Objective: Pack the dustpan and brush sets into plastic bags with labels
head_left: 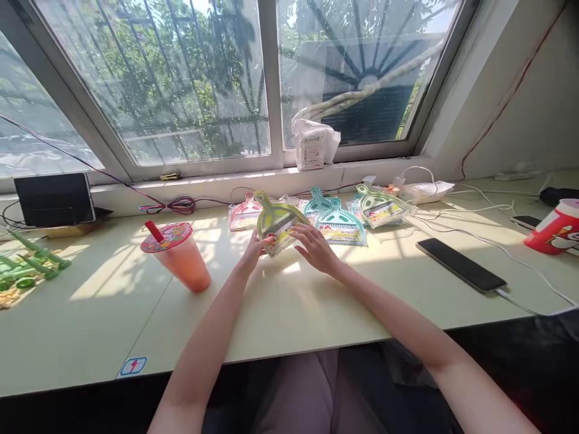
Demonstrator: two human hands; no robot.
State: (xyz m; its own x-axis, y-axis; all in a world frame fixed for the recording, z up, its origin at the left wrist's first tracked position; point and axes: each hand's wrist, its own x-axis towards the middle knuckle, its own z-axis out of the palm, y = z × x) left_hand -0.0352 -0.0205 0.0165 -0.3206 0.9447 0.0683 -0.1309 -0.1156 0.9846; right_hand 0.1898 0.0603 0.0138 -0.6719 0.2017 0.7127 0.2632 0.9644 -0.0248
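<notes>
Left hand (254, 252) pinches the yellow dustpan (277, 214), handle (261, 199) toward eleven o'clock; right hand (318, 248), fingers spread, touches its four-o'clock side.

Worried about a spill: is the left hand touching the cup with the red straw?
Apart. The head view shows a strip of tabletop between the left hand and that cup.

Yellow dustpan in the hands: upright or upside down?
The yellow dustpan is upright, though tilted: its handle points up-left, above the left hand and right hand.
</notes>
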